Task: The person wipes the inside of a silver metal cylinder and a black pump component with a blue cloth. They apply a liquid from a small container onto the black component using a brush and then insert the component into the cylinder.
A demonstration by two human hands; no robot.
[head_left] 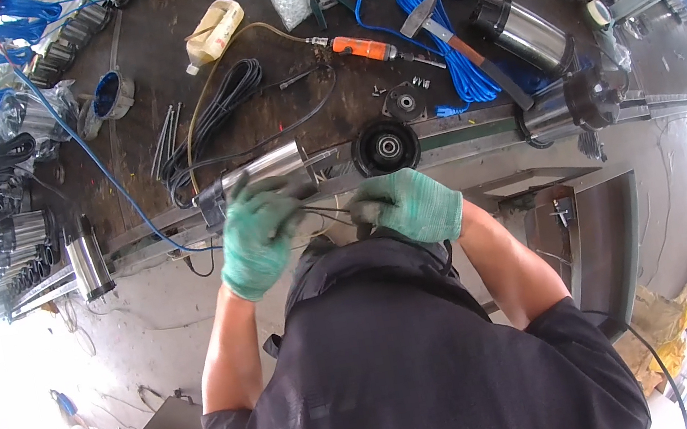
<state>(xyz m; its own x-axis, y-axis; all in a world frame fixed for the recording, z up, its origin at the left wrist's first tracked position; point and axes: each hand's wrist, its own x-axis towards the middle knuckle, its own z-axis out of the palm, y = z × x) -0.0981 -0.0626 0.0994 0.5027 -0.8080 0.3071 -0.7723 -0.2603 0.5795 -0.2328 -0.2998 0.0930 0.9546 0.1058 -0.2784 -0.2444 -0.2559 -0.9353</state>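
Thin dark cable first: I have it strung between the two gloved hands, over the front edge of the bench, just above the person's lap. Both its ends are lost to me, behind gloves or clothing, and a couple more thin strands by it are too fine to sort out. It runs from the thumb side of the left hand to the curled fingers of the right hand. Right fingers: together, clamped on the cable, tips partly hidden. Left fingers: bent, smeared by blur; can't tell if they pinch it. Just beyond the left hand lies a silver motor, partly covered by that glove. Right of it, a black round cover with a bearing, then a small dark flange. Farther back: orange power tool, black cord, hammer partly over blue cord, plastic bottle. Side edges wash out in glare.
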